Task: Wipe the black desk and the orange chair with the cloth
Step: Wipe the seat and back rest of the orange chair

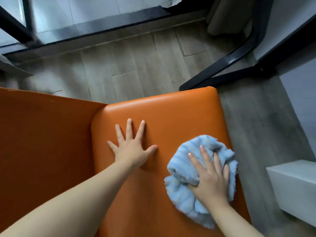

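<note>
left hand [131, 147] flat on orange chair [171, 113] seat, fingers splayed, right hand [209, 175] beside it, fingers straight, pressing blue cloth [184, 195] near seat's right edge

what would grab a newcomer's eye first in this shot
The glossy orange leather chair seat fills the lower half of the view. On its right side the right hand presses a crumpled light blue fluffy cloth, while the left hand lies flat, fingers spread, at the seat's middle.

left hand [131, 147] on chair seat [171, 117], cloth [188, 168] under right hand [210, 177] beside it.
</note>
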